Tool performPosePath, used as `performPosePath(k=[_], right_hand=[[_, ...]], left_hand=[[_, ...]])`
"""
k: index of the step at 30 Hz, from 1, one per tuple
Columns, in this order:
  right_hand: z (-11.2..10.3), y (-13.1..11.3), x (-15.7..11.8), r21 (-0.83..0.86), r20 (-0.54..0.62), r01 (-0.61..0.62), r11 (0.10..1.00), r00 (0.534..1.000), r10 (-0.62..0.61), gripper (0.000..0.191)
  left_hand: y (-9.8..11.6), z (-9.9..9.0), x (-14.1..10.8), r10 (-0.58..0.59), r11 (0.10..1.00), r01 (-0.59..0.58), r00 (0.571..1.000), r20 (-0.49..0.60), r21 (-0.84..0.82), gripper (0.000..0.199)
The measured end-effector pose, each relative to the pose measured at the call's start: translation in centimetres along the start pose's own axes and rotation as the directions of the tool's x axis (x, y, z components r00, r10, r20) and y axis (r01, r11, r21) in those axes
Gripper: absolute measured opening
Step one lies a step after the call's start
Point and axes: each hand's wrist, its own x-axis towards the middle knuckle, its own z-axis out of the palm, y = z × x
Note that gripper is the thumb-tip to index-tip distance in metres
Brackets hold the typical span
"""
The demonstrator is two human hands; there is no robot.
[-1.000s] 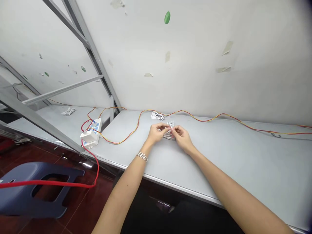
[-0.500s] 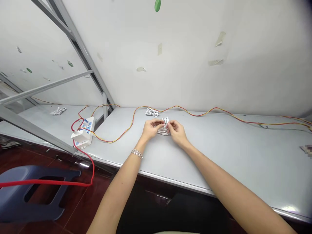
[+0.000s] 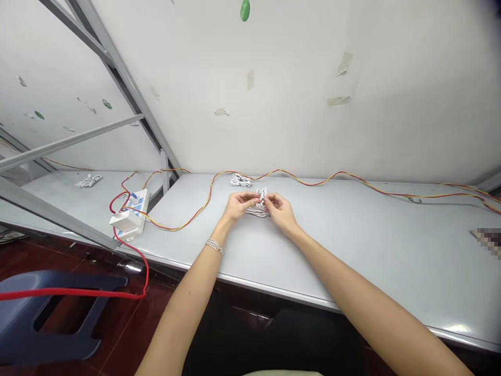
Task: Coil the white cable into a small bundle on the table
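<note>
A long grey table runs along the white wall. A red and yellow wire snakes along the table's far edge, and a white power strip sits at the table's left end, with a red cable dropping from it toward the floor. Both forearms stretch forward over the table, converging near its middle. The left hand, bracelet at the wrist, and the right hand meet fingertip to fingertip, each pinching a small white cable bundle that rests on the table between them. A second coiled white cable lies just beyond the hands, near the wire.
</note>
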Motion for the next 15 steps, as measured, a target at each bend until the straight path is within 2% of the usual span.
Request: performPosePath(k=[4, 9, 12, 15], right_hand=[[0.01, 0.03, -0.01, -0.019, 0.015, -0.009, 1.0, 1.0, 0.009, 0.043], [-0.02, 0.29, 0.04, -0.097, 0.039, 0.018, 0.995, 0.999, -0.014, 0.036], [-0.07, 0.05, -0.07, -0.168, 0.02, 0.053, 0.984, 0.999, -0.05, 0.03], [-0.06, -0.59, -0.35, -0.155, -0.013, 0.108, 0.982, 0.994, -0.111, 0.033]], left_hand=[[-0.15, -0.07, 0.02, -0.049, 0.996, 0.05, 0.999, 0.015, -0.068, 0.037], [-0.26, -0.08, 0.23, -0.066, 0.989, 0.062, 0.997, -0.03, -0.138, 0.037], [-0.37, -0.14, 0.31, -0.068, 0.99, 0.061, 0.996, -0.055, -0.124, 0.037], [-0.38, -0.1, 0.21, -0.064, 0.995, 0.059, 0.996, -0.059, -0.082, 0.037]])
